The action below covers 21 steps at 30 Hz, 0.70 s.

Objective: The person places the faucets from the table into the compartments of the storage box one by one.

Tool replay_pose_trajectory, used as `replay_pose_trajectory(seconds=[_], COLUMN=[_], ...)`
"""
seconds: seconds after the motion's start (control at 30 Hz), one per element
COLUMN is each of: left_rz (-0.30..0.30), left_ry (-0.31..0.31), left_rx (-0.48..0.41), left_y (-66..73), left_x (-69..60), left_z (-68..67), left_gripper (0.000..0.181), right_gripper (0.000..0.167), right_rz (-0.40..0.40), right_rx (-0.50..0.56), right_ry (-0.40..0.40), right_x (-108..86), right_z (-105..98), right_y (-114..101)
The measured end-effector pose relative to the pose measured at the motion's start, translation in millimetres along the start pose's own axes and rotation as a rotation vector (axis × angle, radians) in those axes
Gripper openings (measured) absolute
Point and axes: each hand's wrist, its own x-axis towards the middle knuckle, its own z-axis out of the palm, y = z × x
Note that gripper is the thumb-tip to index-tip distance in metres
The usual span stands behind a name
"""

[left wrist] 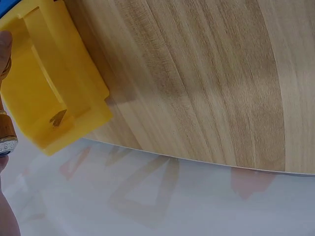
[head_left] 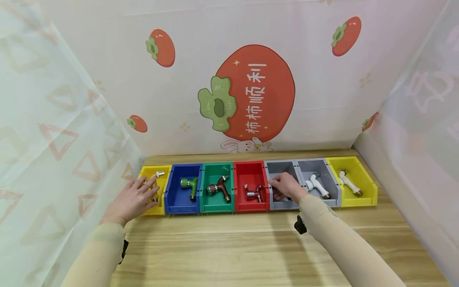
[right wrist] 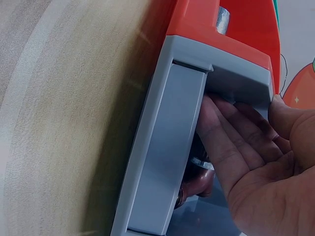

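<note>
At the row's left end, my left hand [head_left: 134, 198] is over the yellow bin [head_left: 165, 175], its fingers and thumb around a bronze faucet [head_left: 155, 190] with a silver tip. In the left wrist view, the faucet [left wrist: 7, 125] lies between a fingertip and the thumb at the frame edge. My right hand [head_left: 285, 186] reaches into a grey bin [head_left: 283, 165]. In the right wrist view, its fingers [right wrist: 234, 142] extend fairly straight inside the bin, with the thumb at the wall beside the red bin. Below them lies a dark red faucet [right wrist: 199, 181], partly hidden.
Between the hands stand blue [head_left: 181, 205], green [head_left: 216, 206] and red [head_left: 250, 207] bins, each holding a faucet. Farther right, another grey bin [head_left: 333, 202] and a yellow bin [head_left: 363, 197] hold white faucets. Printed cloth walls [head_left: 172, 99] surround the wooden table [head_left: 215, 247].
</note>
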Motion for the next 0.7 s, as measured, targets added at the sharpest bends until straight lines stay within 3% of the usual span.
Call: replay_pose_trajectory(seconds=[0.47, 0.57, 0.7], left_rz=[-0.094, -0.100, -0.080], left_ry=[-0.196, -0.210, -0.174], left_rx=[-0.055, -0.057, -0.057], left_y=[3.1, 3.0, 2.8], left_x=[8.6, 10.0, 8.7], left_z=[4.3, 6.8, 13.5], left_gripper=[0.061, 0.059, 0.051], right_gripper=[0.033, 0.033, 0.034], right_rz=[0.022, 0.021, 0.015], right_rx=[-0.007, -0.004, 0.000], right_ry=[0.007, 0.003, 0.001], right_x=[-0.3, -0.3, -0.7], right_z=[1.1, 0.9, 0.3], right_y=[-1.8, -1.7, -1.1])
